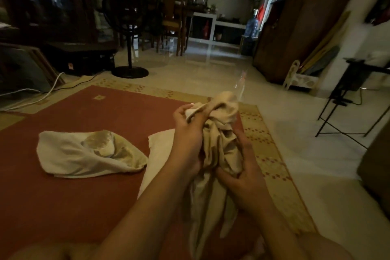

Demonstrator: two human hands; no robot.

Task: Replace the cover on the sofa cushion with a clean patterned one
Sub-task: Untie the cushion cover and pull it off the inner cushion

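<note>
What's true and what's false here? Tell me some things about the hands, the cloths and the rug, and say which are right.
1. The left hand and the right hand both grip the bunched beige cloth. True.
2. The cream cloth lies on a blue rug. False: the rug is red.
3. A white cushion lies on the rug, right of the cream cloth. True.
4. The fan lies tipped over. False: it stands upright.
</note>
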